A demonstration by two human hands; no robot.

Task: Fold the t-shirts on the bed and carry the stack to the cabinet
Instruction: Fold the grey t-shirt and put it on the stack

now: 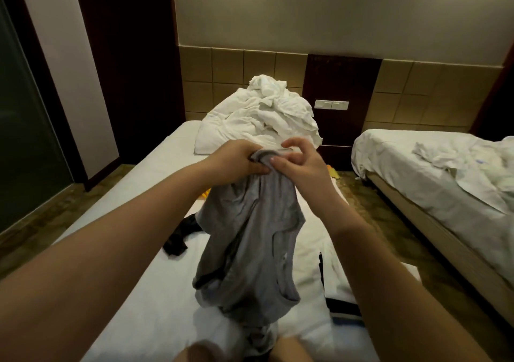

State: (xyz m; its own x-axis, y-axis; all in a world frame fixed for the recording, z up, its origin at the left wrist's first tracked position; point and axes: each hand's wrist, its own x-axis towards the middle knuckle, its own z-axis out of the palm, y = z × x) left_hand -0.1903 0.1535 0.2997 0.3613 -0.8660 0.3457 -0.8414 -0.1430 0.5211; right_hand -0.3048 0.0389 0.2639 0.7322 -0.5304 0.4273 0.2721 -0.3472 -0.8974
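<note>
A grey t-shirt [250, 239] hangs bunched above the white bed [155, 283], its lower part resting on the sheet. My left hand [236, 161] grips the shirt's top edge at the collar. My right hand [300, 161] pinches the same edge just to the right, the two hands close together. A black garment [178, 239] lies crumpled on the bed to the left of the shirt. A white garment with dark stripes [339, 303] lies to the right, partly hidden by my right forearm.
A heap of white pillows and bedding [261, 116] fills the head of the bed. A second bed [434, 183] with rumpled sheets stands to the right across a floor gap. A dark bedside panel [342, 88] is between them. A glass door [25, 150] is at left.
</note>
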